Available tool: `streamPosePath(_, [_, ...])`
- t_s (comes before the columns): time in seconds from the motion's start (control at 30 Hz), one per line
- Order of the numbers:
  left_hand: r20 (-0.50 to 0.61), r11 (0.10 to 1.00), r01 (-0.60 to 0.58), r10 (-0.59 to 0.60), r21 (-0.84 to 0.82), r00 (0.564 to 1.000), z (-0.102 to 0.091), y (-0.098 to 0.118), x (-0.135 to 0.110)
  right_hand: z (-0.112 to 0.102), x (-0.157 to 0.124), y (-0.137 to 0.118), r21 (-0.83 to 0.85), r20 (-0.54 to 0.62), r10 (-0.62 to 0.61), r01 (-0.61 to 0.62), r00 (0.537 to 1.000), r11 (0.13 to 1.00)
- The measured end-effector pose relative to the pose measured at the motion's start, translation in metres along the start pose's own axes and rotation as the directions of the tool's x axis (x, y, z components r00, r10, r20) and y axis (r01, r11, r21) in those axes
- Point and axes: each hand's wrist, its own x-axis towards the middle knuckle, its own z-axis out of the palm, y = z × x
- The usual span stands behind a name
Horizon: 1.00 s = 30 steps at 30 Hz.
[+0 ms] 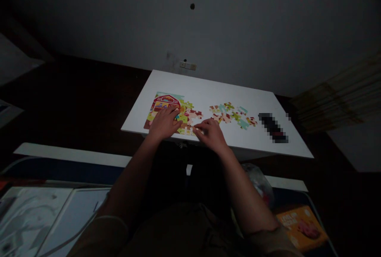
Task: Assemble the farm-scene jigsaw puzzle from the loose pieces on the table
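A partly joined jigsaw puzzle (167,99) with a red barn lies at the left of the white table. My left hand (164,123) rests flat on it, fingers spread, covering part of the picture. At the puzzle's lower right edge, my right hand (212,134) has its thumb and index finger pinched on a small puzzle piece (194,129), mostly hidden by the fingertips. Between the joined part and the right hand a white gap shows in the picture. Several loose puzzle pieces (230,112) are spread to the right of my right hand.
The white table (184,80) stands near a grey wall. A dark, pixelated object (272,128) lies on its right side. An orange box (303,227) and a clear plastic bag (258,179) sit low on the right; a white-framed board (71,213) lies low on the left.
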Motion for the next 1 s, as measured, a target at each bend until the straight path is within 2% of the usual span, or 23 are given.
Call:
streamPosePath(0.23, [-0.006,1.0,0.002,-0.002,0.006,1.0,0.001,0.002,0.001,0.006,-0.011,-0.003,-0.038,-0.092,0.028,-0.032,0.995,0.999])
streamPosePath(0.4, [0.011,1.0,0.012,-0.012,-0.01,1.0,0.0,0.003,0.002,0.008,-0.013,-0.007,-0.058,-0.097,0.012,-0.018,0.995,0.998])
streamPosePath(0.73, [0.011,1.0,0.008,-0.009,0.026,1.0,0.001,0.003,0.001,0.005,-0.022,-0.019,-0.152,0.061,-0.144,0.152,0.988,0.977])
streamPosePath(1.0, [0.041,0.998,0.051,-0.053,0.045,0.998,0.0,0.006,0.001,0.001,-0.02,-0.019,-0.174,0.091,-0.15,0.164,0.984,0.971])
